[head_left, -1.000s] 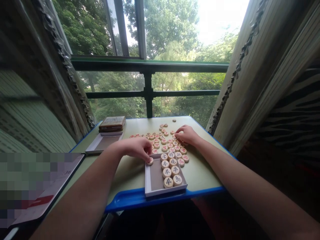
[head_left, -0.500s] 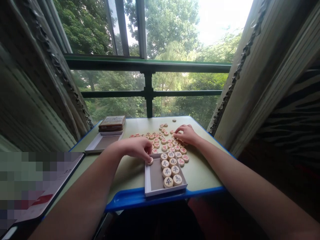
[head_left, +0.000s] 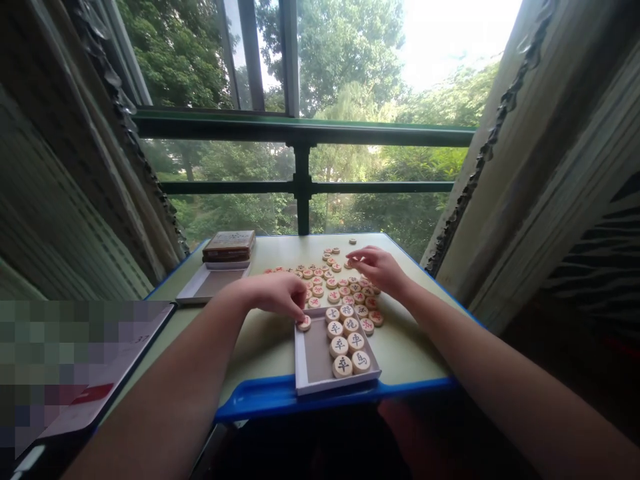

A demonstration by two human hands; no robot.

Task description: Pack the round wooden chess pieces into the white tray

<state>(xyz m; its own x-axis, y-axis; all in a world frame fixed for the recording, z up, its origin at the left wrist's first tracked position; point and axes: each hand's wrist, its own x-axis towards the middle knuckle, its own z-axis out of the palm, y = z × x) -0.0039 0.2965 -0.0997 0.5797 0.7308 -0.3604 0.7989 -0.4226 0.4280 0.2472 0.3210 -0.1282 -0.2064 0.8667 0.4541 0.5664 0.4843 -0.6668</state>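
Round wooden chess pieces (head_left: 334, 283) with red and black characters lie scattered over the pale table (head_left: 265, 343). A shallow white box tray (head_left: 312, 363) sits at the near edge and holds several pieces in rows. My left hand (head_left: 278, 294) is closed, its fingertips pinching one piece (head_left: 303, 324) at the tray's far left corner. My right hand (head_left: 376, 265) hovers over the loose pieces at the right, fingers curled and apart, thumb and forefinger close to a piece.
Another shallow tray (head_left: 205, 284) lies at the far left with a brown box (head_left: 229, 245) resting on its far end. A blurred-out flat thing (head_left: 75, 360) lies at the near left. A window railing (head_left: 301, 187) stands behind the table; the blue table rim (head_left: 280, 399) runs along the near edge.
My right hand has lifted slightly off the loose pieces and its fingers have spread. My left hand keeps its pinch on the piece at the tray corner. The view has shifted a little.
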